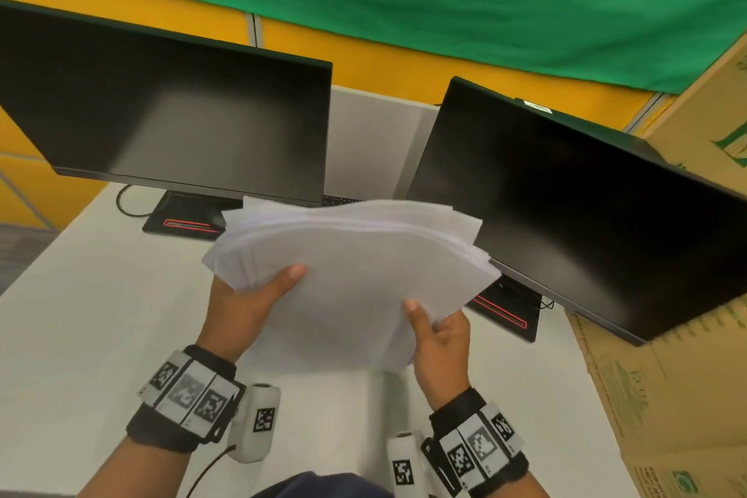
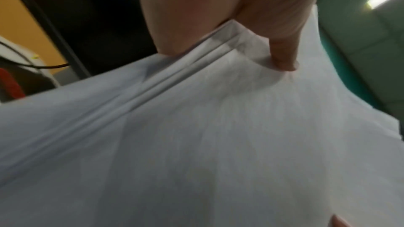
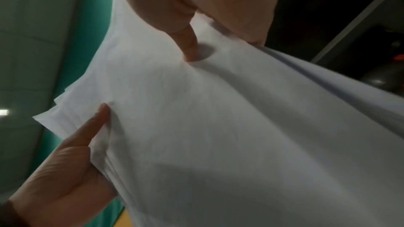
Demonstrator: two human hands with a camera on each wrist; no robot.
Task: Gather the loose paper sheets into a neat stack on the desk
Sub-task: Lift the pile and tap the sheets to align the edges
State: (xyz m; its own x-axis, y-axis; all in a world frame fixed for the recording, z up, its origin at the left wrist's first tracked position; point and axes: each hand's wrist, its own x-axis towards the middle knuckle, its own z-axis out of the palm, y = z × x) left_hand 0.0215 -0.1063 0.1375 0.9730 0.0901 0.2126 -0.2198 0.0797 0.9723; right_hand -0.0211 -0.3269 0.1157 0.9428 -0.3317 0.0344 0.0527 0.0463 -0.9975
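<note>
The paper sheets (image 1: 355,255) are held as an uneven, fanned bundle above the desk (image 1: 81,336), near its middle. The left hand (image 1: 246,307) and right hand (image 1: 440,340) each pinch a side edge, thumbs on top, fingers underneath, in front of two dark monitors (image 1: 182,113).

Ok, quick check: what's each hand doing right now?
Left hand: grips the left edge of the paper sheets, thumb on top.
Right hand: grips the sheets' right edge, thumb on top.

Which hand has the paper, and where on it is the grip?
Both. The left hand grips the bundle of paper sheets at its near-left edge, the right hand at its near-right edge, thumbs on top. The bundle is lifted off the desk, its edges fanned.
</note>
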